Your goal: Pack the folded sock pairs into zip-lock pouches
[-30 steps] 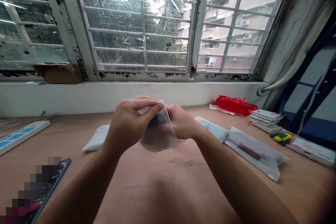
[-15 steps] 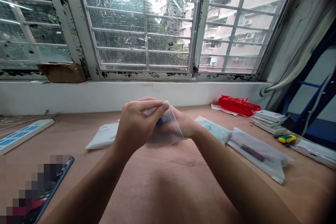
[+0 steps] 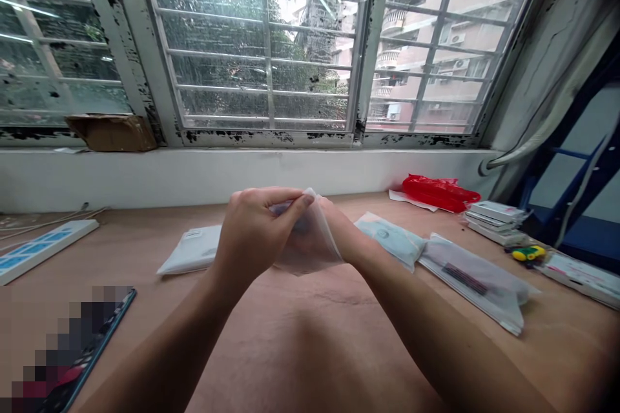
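Above the middle of the table I hold up a frosted, translucent plastic bag. My left hand is closed on its upper edge, thumb and fingers pinching it. My right hand reaches to the bag from the right, and the bag's edge runs across it near the wrist. Its fingers are hidden by the cloudy plastic, so I cannot tell whether they are inside or behind it. A faint bluish-dark patch shows through the plastic near the left thumb; what it is stays unclear.
A white packet lies left of my hands. To the right are a light-blue packet, a frosted bag with a dark item, a red plastic bag, stacked boxes and a yellow-black tool. A power strip and phone lie left.
The bag's lower edge hangs slightly lower, and the dark patch in it shows less clearly. Both hands have shifted a little while the left keeps its pinch.
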{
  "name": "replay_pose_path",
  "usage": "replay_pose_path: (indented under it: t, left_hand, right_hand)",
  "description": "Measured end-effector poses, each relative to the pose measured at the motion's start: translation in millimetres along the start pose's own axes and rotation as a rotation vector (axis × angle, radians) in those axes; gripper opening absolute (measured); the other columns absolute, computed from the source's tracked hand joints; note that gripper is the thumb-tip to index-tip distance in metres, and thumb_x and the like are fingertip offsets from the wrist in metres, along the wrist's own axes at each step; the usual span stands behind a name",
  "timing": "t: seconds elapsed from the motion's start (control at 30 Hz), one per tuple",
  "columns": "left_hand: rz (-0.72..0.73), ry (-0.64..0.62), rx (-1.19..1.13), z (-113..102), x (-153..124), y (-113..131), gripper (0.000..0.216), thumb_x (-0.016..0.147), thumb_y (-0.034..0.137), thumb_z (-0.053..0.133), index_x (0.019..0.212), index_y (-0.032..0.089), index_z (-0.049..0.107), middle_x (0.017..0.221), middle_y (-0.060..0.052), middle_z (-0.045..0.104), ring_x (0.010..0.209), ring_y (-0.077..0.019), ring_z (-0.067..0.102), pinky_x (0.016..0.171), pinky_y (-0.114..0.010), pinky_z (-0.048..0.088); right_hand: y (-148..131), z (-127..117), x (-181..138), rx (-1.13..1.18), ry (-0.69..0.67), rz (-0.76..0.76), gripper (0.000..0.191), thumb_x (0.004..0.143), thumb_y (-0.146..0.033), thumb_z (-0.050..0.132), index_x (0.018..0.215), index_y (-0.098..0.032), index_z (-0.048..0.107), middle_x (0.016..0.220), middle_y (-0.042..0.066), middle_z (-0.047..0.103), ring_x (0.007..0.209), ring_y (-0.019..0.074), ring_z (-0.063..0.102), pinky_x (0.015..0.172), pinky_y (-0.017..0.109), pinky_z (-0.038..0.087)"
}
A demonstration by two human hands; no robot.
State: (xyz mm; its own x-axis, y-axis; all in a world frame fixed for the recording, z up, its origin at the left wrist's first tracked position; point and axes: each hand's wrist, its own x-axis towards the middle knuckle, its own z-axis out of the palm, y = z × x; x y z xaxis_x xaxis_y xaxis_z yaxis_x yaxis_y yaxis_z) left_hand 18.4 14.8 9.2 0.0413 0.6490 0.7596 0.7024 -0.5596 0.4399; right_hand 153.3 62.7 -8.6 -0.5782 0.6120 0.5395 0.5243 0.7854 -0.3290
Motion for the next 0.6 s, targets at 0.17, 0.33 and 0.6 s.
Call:
replay_pose_path:
  t: [0.17, 0.33, 0.6]
  left_hand:
    - [-0.055, 0.060, 0.084, -7, 5, -10, 0.023, 0.083, 0.046, 0.064, 0.082, 0.029, 0.079, 0.078, 0.002, 0.078, 0.070, -0.0185, 0.071, 0.060, -0.026, 0.049]
    - [-0.055, 0.089, 0.057, -8, 7, -16, 0.023, 0.083, 0.047, 0.063, 0.083, 0.030, 0.078, 0.081, 0.002, 0.078, 0.075, -0.0201, 0.071, 0.066, -0.027, 0.050]
    - [-0.075, 0.020, 0.035, -10, 8, -13, 0.029, 0.084, 0.046, 0.060, 0.074, 0.024, 0.076, 0.068, 0.001, 0.075, 0.063, -0.0179, 0.066, 0.056, -0.026, 0.045]
  right_hand:
    - [18, -16, -4, 0.493, -0.154, 0.137, 0.036, 0.080, -0.051, 0.064, 0.082, -0.015, 0.067, 0.066, 0.000, 0.057, 0.060, 0.0128, 0.049, 0.055, 0.024, 0.039]
    - [29, -30, -7, 0.869, -0.294, 0.314, 0.063, 0.086, -0.072, 0.042, 0.076, -0.014, 0.066, 0.066, 0.003, 0.060, 0.065, 0.0156, 0.057, 0.059, 0.026, 0.044]
    - [20, -46, -11, 0.556, -0.276, 0.107, 0.036, 0.079, -0.052, 0.068, 0.080, -0.016, 0.069, 0.069, -0.001, 0.060, 0.063, 0.0122, 0.052, 0.055, 0.024, 0.038]
